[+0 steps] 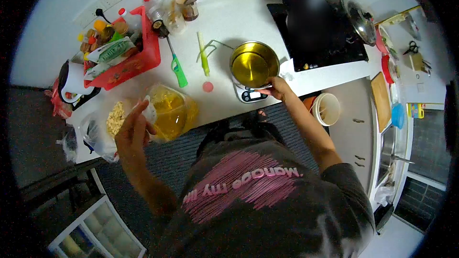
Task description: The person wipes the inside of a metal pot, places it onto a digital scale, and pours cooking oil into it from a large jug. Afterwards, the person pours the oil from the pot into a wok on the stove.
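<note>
A steel pot (255, 65) with yellow oil in it sits on a digital kitchen scale (252, 95) near the counter's front edge. My right hand (278, 89) grips the near right side of the pot, just above the scale. On the left, a large clear jug (172, 112) of yellow oil lies close to the edge. The fingers of my left hand (135, 126) close around its white neck end. Beside that hand is a plastic bag of pale, peeled pieces (115, 119), partly hidden by it.
A red basket (150, 55) of bottles and packets stands at the back left. A green lighter (179, 71), a green-handled tool (204, 59) and a pink disc (207, 86) lie mid-counter. A black cooktop (315, 38) is right. A white bucket (327, 109) stands below.
</note>
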The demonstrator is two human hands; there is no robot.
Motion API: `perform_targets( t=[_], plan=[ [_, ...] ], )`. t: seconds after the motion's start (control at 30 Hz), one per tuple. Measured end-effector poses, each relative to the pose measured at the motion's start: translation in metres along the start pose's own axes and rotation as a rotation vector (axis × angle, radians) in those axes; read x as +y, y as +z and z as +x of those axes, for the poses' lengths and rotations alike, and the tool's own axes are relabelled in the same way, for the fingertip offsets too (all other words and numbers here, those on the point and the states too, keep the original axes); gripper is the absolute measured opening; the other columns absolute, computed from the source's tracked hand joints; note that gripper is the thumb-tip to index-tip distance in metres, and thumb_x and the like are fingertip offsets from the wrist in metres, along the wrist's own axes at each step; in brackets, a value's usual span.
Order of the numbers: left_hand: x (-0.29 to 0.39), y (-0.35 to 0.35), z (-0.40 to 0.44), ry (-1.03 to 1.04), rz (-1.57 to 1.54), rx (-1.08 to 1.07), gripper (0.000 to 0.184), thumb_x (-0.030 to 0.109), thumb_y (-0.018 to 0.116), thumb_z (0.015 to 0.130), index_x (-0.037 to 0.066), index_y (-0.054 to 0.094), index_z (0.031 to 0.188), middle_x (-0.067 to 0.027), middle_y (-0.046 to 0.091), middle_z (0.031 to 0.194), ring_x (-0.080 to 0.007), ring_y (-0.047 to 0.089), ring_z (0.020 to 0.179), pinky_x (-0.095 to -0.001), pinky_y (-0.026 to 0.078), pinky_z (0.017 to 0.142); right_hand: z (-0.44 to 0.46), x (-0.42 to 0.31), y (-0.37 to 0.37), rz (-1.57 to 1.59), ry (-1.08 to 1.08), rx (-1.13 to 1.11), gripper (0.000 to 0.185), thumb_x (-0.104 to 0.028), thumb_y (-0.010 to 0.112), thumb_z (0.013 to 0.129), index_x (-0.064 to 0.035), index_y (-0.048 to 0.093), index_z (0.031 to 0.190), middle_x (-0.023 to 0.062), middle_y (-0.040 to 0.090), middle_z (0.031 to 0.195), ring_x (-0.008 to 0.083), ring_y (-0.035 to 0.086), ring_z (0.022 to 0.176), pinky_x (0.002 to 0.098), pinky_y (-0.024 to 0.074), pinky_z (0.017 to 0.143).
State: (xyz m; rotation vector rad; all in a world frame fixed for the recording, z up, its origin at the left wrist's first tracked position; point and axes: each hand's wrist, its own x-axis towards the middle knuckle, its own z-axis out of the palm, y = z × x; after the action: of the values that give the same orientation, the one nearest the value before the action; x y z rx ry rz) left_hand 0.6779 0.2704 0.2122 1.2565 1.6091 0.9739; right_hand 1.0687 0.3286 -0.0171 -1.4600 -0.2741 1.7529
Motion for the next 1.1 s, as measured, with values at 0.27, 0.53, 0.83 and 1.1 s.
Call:
perform_targets(
  t=[0.27, 0.53, 0.83, 1.1],
  plan=[
    [0.003, 0.031, -0.031, 0.228, 0.349, 0.479, 0.026, 0.008, 0.05, 0.087, 0.002, 0.056, 0.112, -0.0074, 0.057, 0.1, -0.0154, 0.054, 0.09, -0.0272, 0.042, 0.082, -0.02, -0.035, -0.001, -0.061, -0.023, -0.05, 0.035, 0.004, 0.039, 0.081, 0.0184, 0.036, 0.112, 0.0299, 0.052, 0.1, 0.0402, 0.06, 0.082, 0.0398, 0.0576, 0.068],
    [-0.029, 0.045, -0.061, 0.225, 0.12, 0.752, 0.026, 0.012, 0.048, 0.09, 0.001, 0.055, 0.112, -0.0075, 0.055, 0.111, -0.016, 0.053, 0.098, -0.0273, 0.041, 0.085, -0.084, -0.162, -0.037, -0.3, -0.121, -0.249, 0.047, 0.002, 0.044, 0.072, 0.0099, 0.037, 0.118, 0.0256, 0.053, 0.107, 0.041, 0.062, 0.077, 0.0353, 0.0581, 0.063],
    [-0.045, 0.08, -0.088, 0.123, 0.022, 0.847, 0.029, 0.017, 0.048, 0.091, 0.002, 0.055, 0.115, -0.0098, 0.057, 0.113, -0.018, 0.055, 0.101, -0.0293, 0.041, 0.083, -0.117, -0.326, -0.131, -0.384, -0.145, -0.075, 0.04, -0.003, 0.038, 0.081, 0.0123, 0.038, 0.118, 0.0296, 0.053, 0.106, 0.0429, 0.06, 0.082, 0.0279, 0.0577, 0.06],
    [-0.052, 0.107, -0.117, 0.055, -0.034, 0.889, 0.03, 0.019, 0.048, 0.091, 0.004, 0.056, 0.115, -0.0094, 0.057, 0.112, -0.0165, 0.054, 0.095, -0.0283, 0.041, 0.081, -0.057, -0.381, -0.233, -0.211, -0.256, 0.179, 0.034, -0.005, 0.034, 0.087, 0.0133, 0.043, 0.114, 0.0284, 0.056, 0.1, 0.0413, 0.062, 0.074, 0.0268, 0.0578, 0.054]
  ],
)
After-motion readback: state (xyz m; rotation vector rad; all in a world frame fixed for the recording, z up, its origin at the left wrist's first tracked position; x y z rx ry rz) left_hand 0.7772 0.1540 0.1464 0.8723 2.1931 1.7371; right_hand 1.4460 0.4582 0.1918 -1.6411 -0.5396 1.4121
